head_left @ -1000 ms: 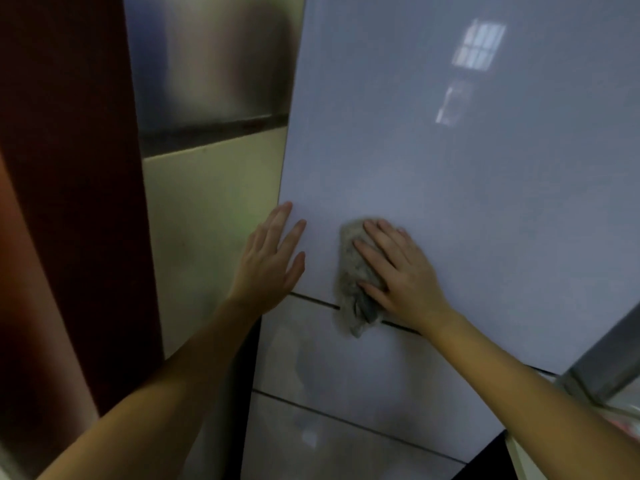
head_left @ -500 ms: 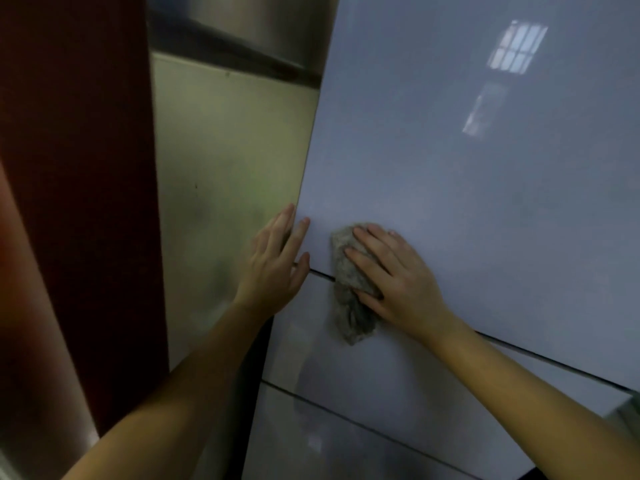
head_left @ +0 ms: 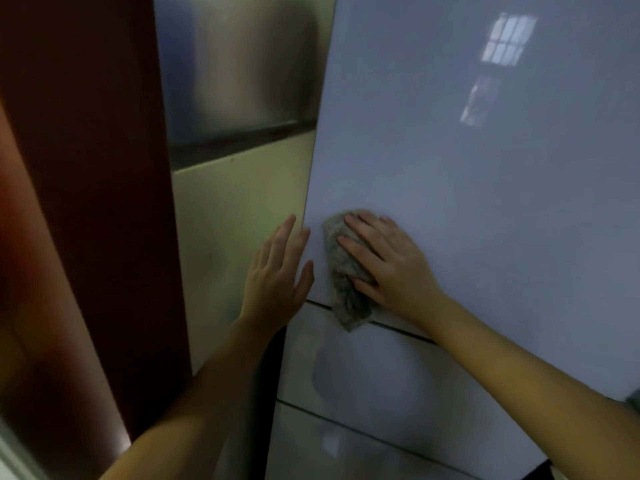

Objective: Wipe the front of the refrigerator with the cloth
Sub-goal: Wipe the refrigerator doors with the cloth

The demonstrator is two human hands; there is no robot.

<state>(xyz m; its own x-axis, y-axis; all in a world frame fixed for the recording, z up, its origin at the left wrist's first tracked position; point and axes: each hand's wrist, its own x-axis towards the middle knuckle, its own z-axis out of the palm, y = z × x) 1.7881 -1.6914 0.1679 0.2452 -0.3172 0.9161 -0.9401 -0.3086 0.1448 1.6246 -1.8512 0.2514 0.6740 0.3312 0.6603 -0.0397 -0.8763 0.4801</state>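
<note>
– Glossy pale-blue refrigerator front [head_left: 485,202] fills most of the view, smooth enough to mirror a barred window [head_left: 507,39]. Where is the cloth?

– The cloth [head_left: 343,268] is grey, nubbly and bunched into a wad. It sits under the fingers of the right hand [head_left: 391,265], which lie straight and spread, pressing it to the door rather than curling round it. Its tail hangs below the palm, across the dark seam [head_left: 401,329] above the drawer front [head_left: 363,372].

– And the other hand?

– The left hand [head_left: 277,282] is just left of the cloth, fingers straight and holding nothing, laid along the door's edge. Whether it bears on the door or the wall I cannot tell.

– How should this pass go?

– Wiping looks under way at the door's lower left corner. I'd press with a flat palm so the wad doesn't roll, overlap the strokes away from the edge, and run a fold along the seam, where grime likely gathers. A surface this shiny will show streaks.

– Further out?

– Left of the bare hand there is a matt cream wall [head_left: 235,237]. Above that is a brushed metal panel [head_left: 242,64], then a reddish-brown frame [head_left: 97,168].
</note>
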